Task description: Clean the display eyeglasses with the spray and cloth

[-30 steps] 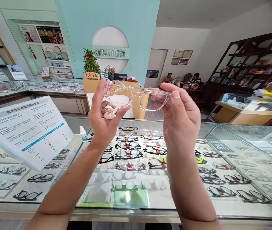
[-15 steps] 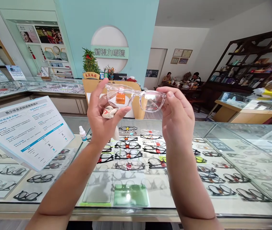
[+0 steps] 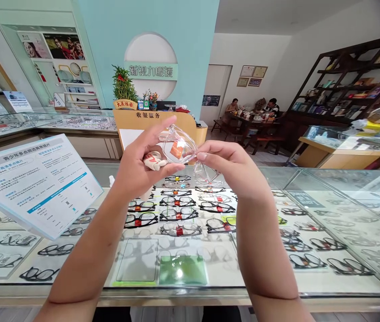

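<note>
Clear plastic glasses (image 3: 185, 152) with an orange tag on one lens hang tilted between my two hands above the glass counter (image 3: 310, 197). My left hand (image 3: 139, 167) pinches the glasses' left lens rim with thumb and forefinger. A crumpled white cloth (image 3: 154, 161) with red print sits bunched in that palm. My right hand (image 3: 235, 167) grips the other end of the glasses, fingers closed around the lower lens.
Rows of dark frames (image 3: 179, 214) lie under the counter glass. A tilted printed sign (image 3: 35, 181) stands at the left, with a small dropper bottle behind my left arm. A wooden cashier desk (image 3: 176, 123) stands beyond; people sit at a far table (image 3: 253, 118).
The glasses were held level at eye height; now both hands have dropped lower and turned them so one lens points down. My right hand moved in toward the left.
</note>
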`<action>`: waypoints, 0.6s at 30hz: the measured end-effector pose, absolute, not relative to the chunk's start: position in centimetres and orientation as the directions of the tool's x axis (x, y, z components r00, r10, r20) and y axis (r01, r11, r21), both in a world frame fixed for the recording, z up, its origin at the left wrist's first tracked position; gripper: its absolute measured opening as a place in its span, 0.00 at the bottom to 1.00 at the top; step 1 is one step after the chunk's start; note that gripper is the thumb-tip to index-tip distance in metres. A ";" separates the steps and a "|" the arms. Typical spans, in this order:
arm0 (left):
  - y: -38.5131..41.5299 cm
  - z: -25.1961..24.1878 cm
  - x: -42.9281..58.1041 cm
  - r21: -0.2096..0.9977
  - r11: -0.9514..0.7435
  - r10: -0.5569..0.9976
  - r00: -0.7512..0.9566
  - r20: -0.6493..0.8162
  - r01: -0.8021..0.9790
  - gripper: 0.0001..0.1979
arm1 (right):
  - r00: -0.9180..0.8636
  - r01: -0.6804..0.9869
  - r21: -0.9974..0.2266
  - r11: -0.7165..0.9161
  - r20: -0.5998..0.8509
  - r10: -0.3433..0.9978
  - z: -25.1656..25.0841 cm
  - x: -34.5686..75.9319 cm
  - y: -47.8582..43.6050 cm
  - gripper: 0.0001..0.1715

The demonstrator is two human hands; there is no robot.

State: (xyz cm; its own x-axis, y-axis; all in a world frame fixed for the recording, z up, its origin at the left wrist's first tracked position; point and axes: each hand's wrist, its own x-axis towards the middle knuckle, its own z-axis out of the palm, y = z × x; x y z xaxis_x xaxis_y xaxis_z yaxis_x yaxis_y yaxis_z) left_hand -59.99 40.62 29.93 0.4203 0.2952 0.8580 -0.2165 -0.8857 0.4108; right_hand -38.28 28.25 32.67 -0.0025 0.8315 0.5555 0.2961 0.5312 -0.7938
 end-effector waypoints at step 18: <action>39.2 31.5 -61.6 0.379 -0.923 0.341 0.326 0.882 -0.062 0.45 | 0.202 0.318 -0.755 0.573 0.644 0.737 32.6 -36.8 27.5 0.11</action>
